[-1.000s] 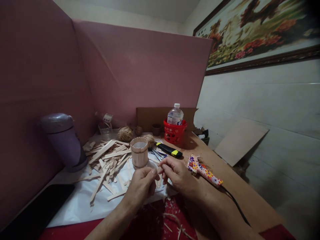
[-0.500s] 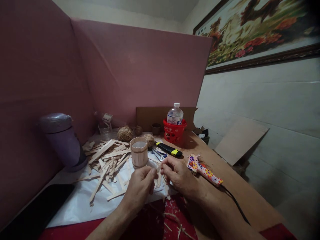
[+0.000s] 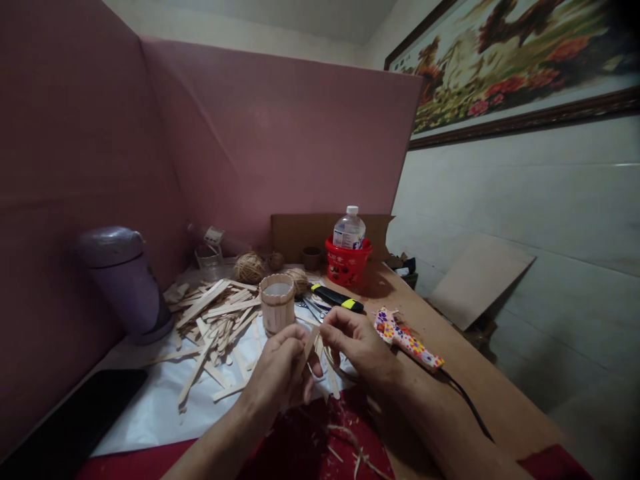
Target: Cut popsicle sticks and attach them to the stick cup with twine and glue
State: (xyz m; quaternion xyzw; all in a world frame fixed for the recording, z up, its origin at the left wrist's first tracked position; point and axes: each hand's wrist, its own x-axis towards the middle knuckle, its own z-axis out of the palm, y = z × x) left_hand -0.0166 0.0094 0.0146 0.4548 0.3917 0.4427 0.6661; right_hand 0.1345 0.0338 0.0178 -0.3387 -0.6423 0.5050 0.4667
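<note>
My left hand (image 3: pixel 284 365) is closed around a wooden craft stick (image 3: pixel 311 341) that slants upward from its fingers. Close by on the right, my right hand (image 3: pixel 356 341) has its thumb and fingers pinched at the stick's upper end; what lies between those fingertips is too small to make out. Just beyond both hands stands a small round cup (image 3: pixel 278 312) faced with upright wooden sticks and banded near the top. A heap of loose craft sticks (image 3: pixel 220 327) covers the white sheet to the left, with more sticks lying under my hands.
A yellow-black utility knife (image 3: pixel 338 298) and scissors (image 3: pixel 315 310) lie behind the hands. To the right rests a flowered glue gun (image 3: pixel 407 340) with its cord. Twine balls (image 3: pixel 250 268), a red bucket (image 3: pixel 349 262) holding a bottle, and a purple tumbler (image 3: pixel 127 287) stand farther out.
My left hand has turned and its fingers have opened out a little below, so the craft stick shows more clearly. The right hand has shifted slightly, still pinched.
</note>
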